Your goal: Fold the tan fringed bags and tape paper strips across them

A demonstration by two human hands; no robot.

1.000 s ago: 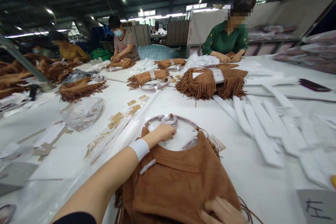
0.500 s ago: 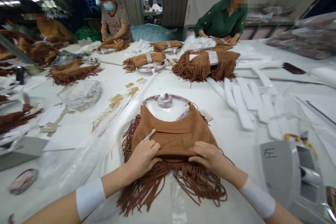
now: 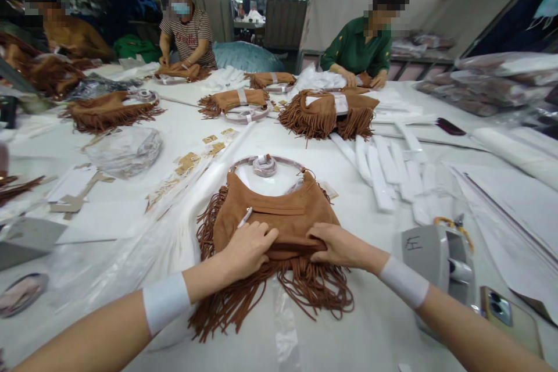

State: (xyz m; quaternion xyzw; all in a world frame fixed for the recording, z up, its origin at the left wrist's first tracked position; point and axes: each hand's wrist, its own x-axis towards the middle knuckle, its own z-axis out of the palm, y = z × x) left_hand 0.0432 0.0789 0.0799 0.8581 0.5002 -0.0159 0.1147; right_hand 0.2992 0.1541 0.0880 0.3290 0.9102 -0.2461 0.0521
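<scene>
A brown suede-like handbag [image 3: 283, 203] lies flat in front of me, its curved opening facing away. Long fringe [image 3: 235, 308] spills from its lower edge and sides. Its strap [image 3: 283, 160] is wrapped in pale film and arcs behind the opening, with a wrapped coil [image 3: 264, 166] inside the arc. On the bag's front is a zip with a white-wrapped pull [image 3: 245, 217]. My left hand [image 3: 250, 244] is closed on the lower left edge, fingers curled over it. At the lower right edge my right hand [image 3: 333, 247] pinches the bag, thumb beneath.
A grey tape dispenser [image 3: 425, 258] and a phone [image 3: 510, 317] are at the right. White strips [image 3: 379, 174] lie beyond them. Other fringed bags [image 3: 331, 113] rest farther back. Clear plastic [image 3: 124, 154] and tan tags [image 3: 187, 163] lie leftward. Three co-workers handle brown items across the table.
The view has shifted right, bringing the phone into sight. My left hand has slid slightly inward along the bag's lower edge. The bag's lower part looks drawn up a little.
</scene>
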